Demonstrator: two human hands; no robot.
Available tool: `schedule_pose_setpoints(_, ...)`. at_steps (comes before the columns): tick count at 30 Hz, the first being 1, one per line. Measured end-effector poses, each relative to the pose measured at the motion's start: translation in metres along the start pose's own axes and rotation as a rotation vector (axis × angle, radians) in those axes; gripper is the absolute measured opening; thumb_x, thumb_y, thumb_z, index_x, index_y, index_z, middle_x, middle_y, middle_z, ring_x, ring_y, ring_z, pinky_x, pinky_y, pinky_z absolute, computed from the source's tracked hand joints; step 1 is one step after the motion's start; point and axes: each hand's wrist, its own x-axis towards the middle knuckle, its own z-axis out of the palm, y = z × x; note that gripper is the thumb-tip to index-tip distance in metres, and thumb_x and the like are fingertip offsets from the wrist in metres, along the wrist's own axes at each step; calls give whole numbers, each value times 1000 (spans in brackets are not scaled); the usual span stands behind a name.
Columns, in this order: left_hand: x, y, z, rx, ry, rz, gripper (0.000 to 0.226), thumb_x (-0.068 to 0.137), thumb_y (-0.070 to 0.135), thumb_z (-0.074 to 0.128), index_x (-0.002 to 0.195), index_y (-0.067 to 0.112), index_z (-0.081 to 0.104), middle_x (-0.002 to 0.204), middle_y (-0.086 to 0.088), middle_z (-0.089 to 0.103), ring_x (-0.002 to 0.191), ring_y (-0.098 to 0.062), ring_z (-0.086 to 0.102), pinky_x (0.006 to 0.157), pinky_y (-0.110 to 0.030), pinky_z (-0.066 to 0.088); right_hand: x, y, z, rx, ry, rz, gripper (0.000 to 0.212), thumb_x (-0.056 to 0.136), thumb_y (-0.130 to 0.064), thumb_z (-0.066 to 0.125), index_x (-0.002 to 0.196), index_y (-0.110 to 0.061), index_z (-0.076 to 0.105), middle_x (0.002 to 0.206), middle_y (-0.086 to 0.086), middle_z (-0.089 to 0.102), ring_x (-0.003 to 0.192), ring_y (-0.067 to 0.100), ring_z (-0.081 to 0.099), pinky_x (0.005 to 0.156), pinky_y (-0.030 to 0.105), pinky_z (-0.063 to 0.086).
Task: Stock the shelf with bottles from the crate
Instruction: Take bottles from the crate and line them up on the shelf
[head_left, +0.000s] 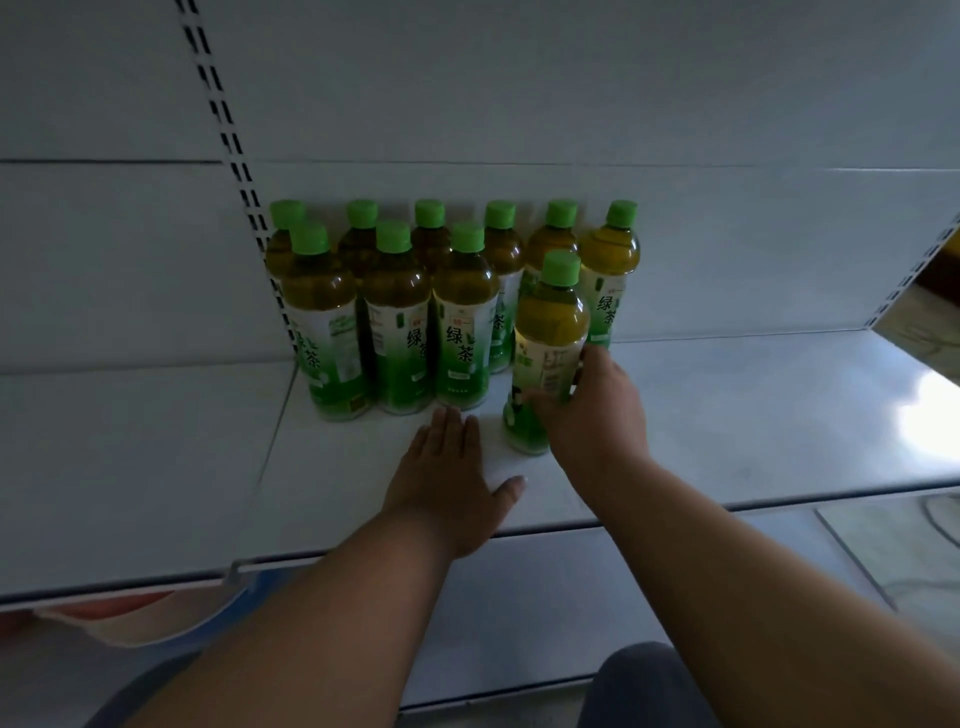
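Your right hand (592, 415) wraps a green-capped bottle (548, 353) low on its label, fingers curled round the far side and thumb across the front, as it stands on the shelf (727, 415) just right of the front row. Your left hand (452, 478) lies flat and empty on the shelf, fingers together and pointing at the base of the nearest front-row bottle (462, 322), thumb spread to the right.

Nine more bottles stand upright against the back panel (519, 104): six behind, three in front, packed close from the slotted upright (228, 135) rightward. The held bottle leans slightly left and sits forward of the front row, a narrow gap apart from it. The crate is not in view.

The risk lies in that lean and the low grip. Push the bottle back while it is tilted and its shoulder may strike the neighbour first, rocking it into the tight row behind. Holding it near the base gives you little control over the top, so a quick release before it stands square could let it tip. Your flat left hand, close to the front row, could nudge a base if it slides forward. The shelf's right side remains bare, so room is ample there.
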Motion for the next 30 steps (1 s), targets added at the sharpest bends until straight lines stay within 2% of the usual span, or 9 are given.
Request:
schedule_pose_setpoints(5,0,2,-3,16,-22,-12,93,91,72,19,153,9,-11,162,-13,-15,148,-23,-16,117,-36,-9,34,-9,12,-13,-5,-18,43,83,-26,77,118,-14,55,117,7,63,105,28,61,89,46,54)
schedule_pose_setpoints(12,2,2,1,8,-5,-24,94,91,72,21,153,9,-11,162,-12,-15,148,-23,-16,116,-35,-10,59,-14,29,17,-11,-8,52,81,-26,79,124,-18,51,119,6,64,109,30,61,91,46,53)
schedule_pose_setpoints(17,5,-2,1,-3,-31,1,96,89,74,18,154,9,-10,162,-13,-14,148,-24,-15,118,-37,-8,35,0,25,-6,4,-31,67,76,-36,83,130,-17,49,125,4,62,114,25,59,94,44,52)
schedule_pose_setpoints(20,1,-5,-12,-13,-75,19,101,86,79,23,155,10,-4,163,-13,-9,149,-25,-9,120,-40,0,2,11,6,-81,9,-77,69,78,-41,81,135,-19,48,126,2,60,112,21,59,91,42,53)
schedule_pose_setpoints(22,-7,-2,-24,-56,-33,71,100,84,79,33,155,12,9,163,-11,9,148,-27,8,119,-41,12,-25,14,-15,-140,-8,-92,69,80,-41,79,138,-22,48,127,1,58,112,18,59,90,40,53)
schedule_pose_setpoints(25,-30,12,-35,-88,81,231,90,83,75,44,150,17,29,154,-9,33,139,-28,30,109,-43,29,-68,16,-52,-286,-54,-62,72,80,-41,78,142,-25,44,133,5,52,120,24,54,96,41,49)
schedule_pose_setpoints(30,-78,64,-36,-184,57,509,83,82,70,54,147,22,34,147,-6,40,133,-26,35,106,-42,34,-147,33,-119,-641,-144,112,80,75,-52,79,141,-28,42,138,6,46,124,27,48,92,38,45)
